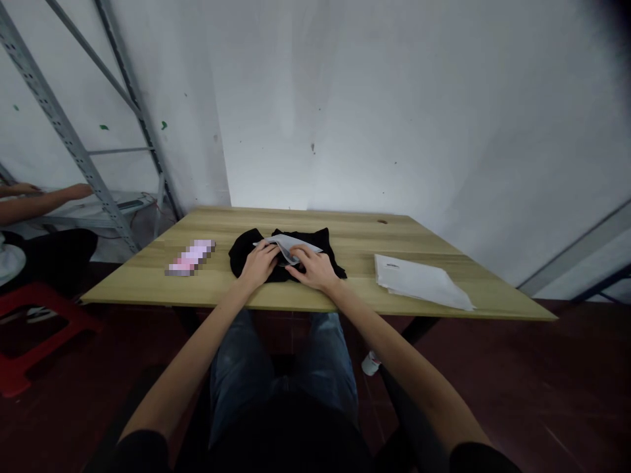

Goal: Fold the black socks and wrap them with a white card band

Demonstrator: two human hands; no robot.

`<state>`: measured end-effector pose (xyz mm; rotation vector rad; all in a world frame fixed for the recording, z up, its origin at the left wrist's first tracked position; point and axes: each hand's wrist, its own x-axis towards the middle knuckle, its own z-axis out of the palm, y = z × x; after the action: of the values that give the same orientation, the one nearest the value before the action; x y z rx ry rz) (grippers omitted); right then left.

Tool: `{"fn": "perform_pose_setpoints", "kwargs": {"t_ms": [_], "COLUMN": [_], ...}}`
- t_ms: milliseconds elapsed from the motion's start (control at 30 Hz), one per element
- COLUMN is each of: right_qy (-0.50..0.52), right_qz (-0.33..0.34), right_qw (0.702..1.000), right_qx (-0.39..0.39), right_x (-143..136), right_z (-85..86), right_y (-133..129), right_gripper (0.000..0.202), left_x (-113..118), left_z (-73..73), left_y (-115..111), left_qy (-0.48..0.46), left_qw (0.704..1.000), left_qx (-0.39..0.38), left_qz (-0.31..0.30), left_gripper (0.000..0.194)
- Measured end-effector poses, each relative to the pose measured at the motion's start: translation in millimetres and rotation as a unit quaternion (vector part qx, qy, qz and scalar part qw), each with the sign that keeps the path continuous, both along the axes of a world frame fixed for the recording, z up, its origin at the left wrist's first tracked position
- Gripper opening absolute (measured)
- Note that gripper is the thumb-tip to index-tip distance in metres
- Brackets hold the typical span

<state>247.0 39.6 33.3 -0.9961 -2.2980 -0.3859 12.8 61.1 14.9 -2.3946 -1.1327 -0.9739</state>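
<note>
Black cloth (243, 246) lies bunched on the wooden table in front of me. On top of it is a thin white sheet (300, 243), paper or a flat bag, I cannot tell which, bent up in the middle. My left hand (262, 263) is closed at the sheet's near left edge, fingertips pressed together on it. Gripping the same sheet from the right, my right hand (314, 268) has its thumb and fingers at the raised fold. Both hands rest low over the cloth and partly cover it.
A stack of white sheets (419, 282) lies on the table (286, 301) to the right, a blurred-out pink item (190, 257) to the left. A white wall stands behind. At left are a metal rack (73, 141), a red stool (46, 328) and another person's arm (44, 202).
</note>
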Motion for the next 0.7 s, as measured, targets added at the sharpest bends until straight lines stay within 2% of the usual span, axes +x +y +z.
{"fn": "perform_pose_setpoints", "kwargs": {"t_ms": [233,467,567,700], "right_qy": [0.125,0.214,0.263,0.291], "right_qz": [-0.066,-0.032,-0.013,-0.025], "right_qw": [0.990,0.976,0.965,0.956], "right_qx": [-0.008,-0.027,-0.013,0.000], "right_x": [3.6,4.7,6.7,10.4], "right_z": [3.2,2.3,3.3,4.8], "right_y": [4.2,13.9,16.2,18.4], "right_gripper": [0.047,0.051,0.056,0.061], "left_x": [1.3,0.9,2.2,3.2], "left_z": [6.9,15.8,18.2,17.6], "left_y": [-7.1,-13.9,-17.6,-20.0], "left_qy": [-0.083,-0.123,-0.137,-0.134], "left_qw": [0.996,0.991,0.988,0.988], "left_qx": [0.017,0.057,0.076,0.081], "left_qz": [0.009,-0.007,-0.013,-0.016], "left_gripper": [0.044,0.049,0.051,0.053]}}
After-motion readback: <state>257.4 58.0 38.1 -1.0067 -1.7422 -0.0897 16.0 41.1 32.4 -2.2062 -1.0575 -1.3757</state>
